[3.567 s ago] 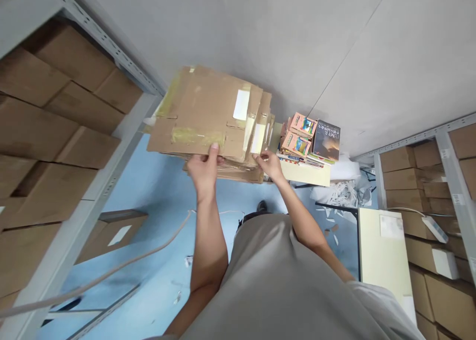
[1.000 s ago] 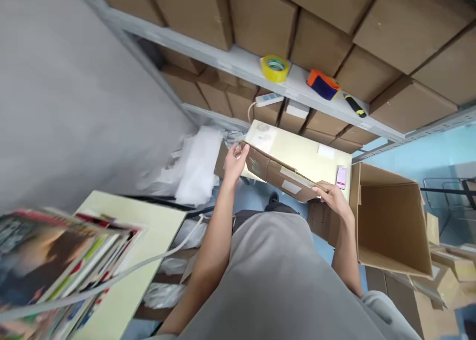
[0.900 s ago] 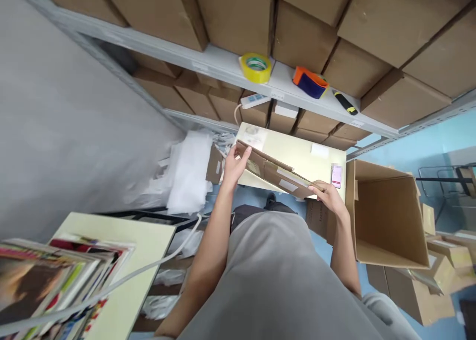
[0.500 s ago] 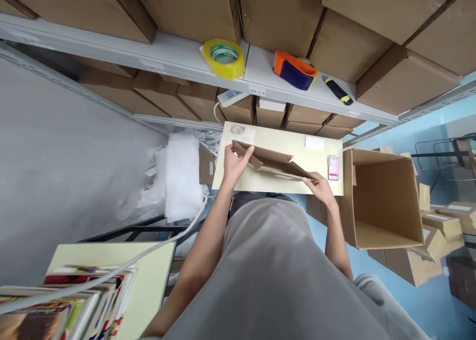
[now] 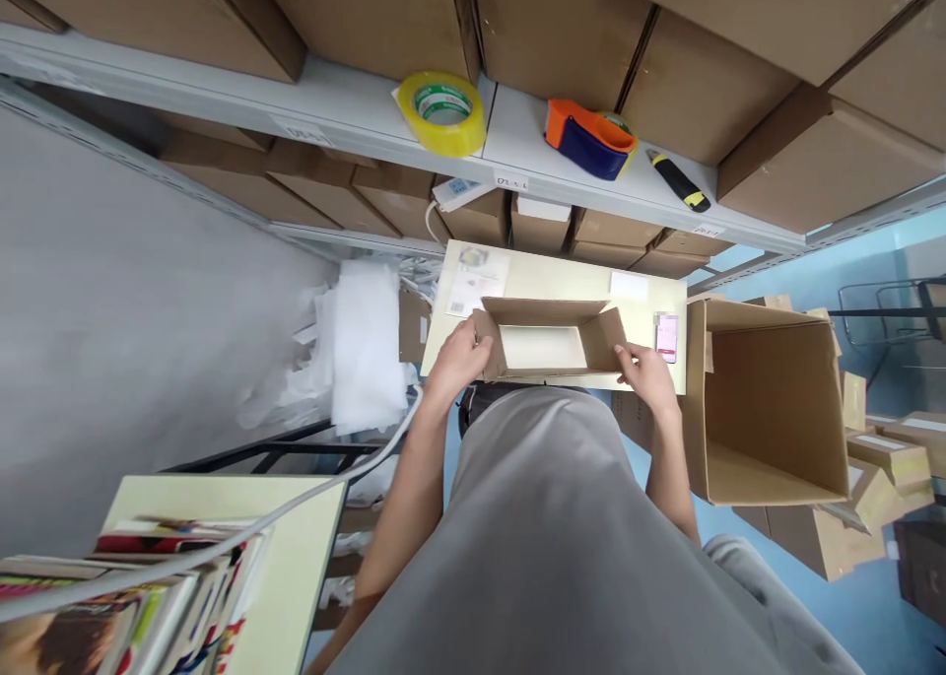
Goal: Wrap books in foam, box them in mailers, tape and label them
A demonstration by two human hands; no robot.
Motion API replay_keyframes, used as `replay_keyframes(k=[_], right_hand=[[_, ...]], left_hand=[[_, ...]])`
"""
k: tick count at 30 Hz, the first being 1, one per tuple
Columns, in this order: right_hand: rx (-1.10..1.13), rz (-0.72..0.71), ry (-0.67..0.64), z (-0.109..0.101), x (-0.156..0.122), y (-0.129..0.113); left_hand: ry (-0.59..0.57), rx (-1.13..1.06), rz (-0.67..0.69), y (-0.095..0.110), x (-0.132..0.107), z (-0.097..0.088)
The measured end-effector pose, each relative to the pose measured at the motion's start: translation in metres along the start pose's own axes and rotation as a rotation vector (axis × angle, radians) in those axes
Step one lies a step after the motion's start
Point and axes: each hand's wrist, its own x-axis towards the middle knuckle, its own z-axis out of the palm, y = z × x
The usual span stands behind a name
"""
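Observation:
A small cardboard box [image 5: 547, 310] stands opened out on the pale yellow table [image 5: 566, 273], and the tabletop shows through its bottom. My left hand [image 5: 462, 358] grips the left end of the box, thumb on the inner side. At the right end, my right hand [image 5: 644, 371] pinches the cardboard edge between thumb and fingers. Just behind the box's left corner lies a printed sheet [image 5: 479, 279]. A phone [image 5: 666, 338] rests near my right hand, and a white slip of paper [image 5: 628, 284] lies behind it.
Yellow tape [image 5: 443, 113], an orange and blue tape dispenser [image 5: 591, 140] and a utility knife [image 5: 678, 180] sit on the shelf. A large open carton [image 5: 769, 399] stands right of the table. White wrapping [image 5: 368, 345] is at left; books [image 5: 140, 596] and a cable [image 5: 310, 495] are lower left.
The cardboard box has gone from folded nearly flat and tilted to a squared, open rectangle. Both hands have shifted to its ends, and more of the printed sheet shows.

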Motion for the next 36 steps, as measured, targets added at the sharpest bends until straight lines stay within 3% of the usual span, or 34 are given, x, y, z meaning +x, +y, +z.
replay_keyframes(k=[5,9,14,19,23,27,33,36], right_hand=[[-0.048,0.008,0.132,-0.02,-0.003,0.012],[-0.204,0.001,0.179,-0.011,0.012,0.023],[-0.288,-0.002,0.231,0.01,0.02,0.029],[-0.249,-0.012,0.264,0.019,0.013,0.027],[-0.237,-0.019,0.304,0.021,0.012,0.023],[-0.221,-0.127,0.251,0.023,0.019,0.025],[-0.152,-0.319,-0.048,0.022,0.03,0.053],[-0.102,-0.343,-0.059,0.018,0.038,0.064]], left_hand=[[-0.05,0.116,0.088,0.038,-0.006,0.018],[-0.037,0.127,0.145,0.056,0.011,0.038],[-0.054,0.138,0.183,0.048,0.015,0.055],[0.037,0.216,0.226,0.033,-0.01,0.062],[-0.021,0.269,0.257,0.033,-0.023,0.06],[-0.115,0.267,0.328,0.035,-0.022,0.059],[-0.227,0.309,0.396,0.036,-0.019,0.061],[-0.256,0.352,0.406,0.035,-0.018,0.063]])
